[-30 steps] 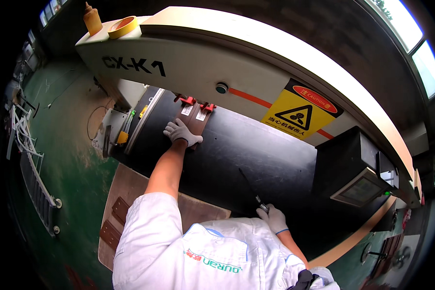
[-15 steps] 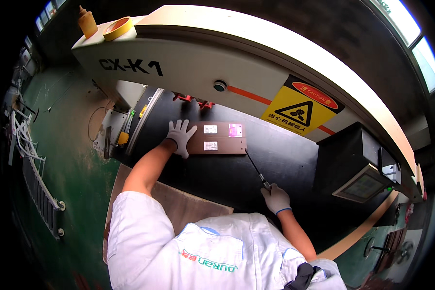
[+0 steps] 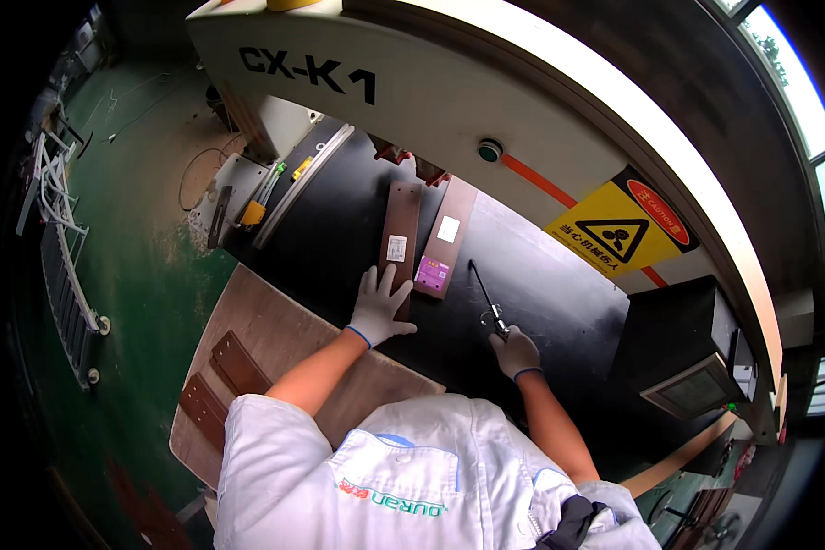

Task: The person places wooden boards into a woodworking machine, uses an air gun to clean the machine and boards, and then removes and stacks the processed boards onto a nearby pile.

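Two narrow brown boards lie apart on the black worktop, both pointing away from me. The left board (image 3: 400,222) bears a white label, and the right board (image 3: 448,234) a white and a purple one. My left hand (image 3: 379,306), in a pale glove, rests on the near end of the left board with its fingers spread. That end is partly hidden beneath it. In my gloved right hand (image 3: 515,352) is an air blow gun (image 3: 496,317) with a long thin black nozzle. Its tip is just right of the right board, apart from it.
A machine beam (image 3: 412,101) spans the far side of the black worktop (image 3: 541,293). A control screen box (image 3: 678,348) stands at right. More brown boards (image 3: 238,364) lie on a wooden table (image 3: 289,321) at lower left. A metal rail (image 3: 304,186) runs along the worktop's left.
The two boards, side by side and crosswise before, are now turned lengthwise with a gap between them. My left hand has moved nearer to me. The blow gun stays in my right hand.
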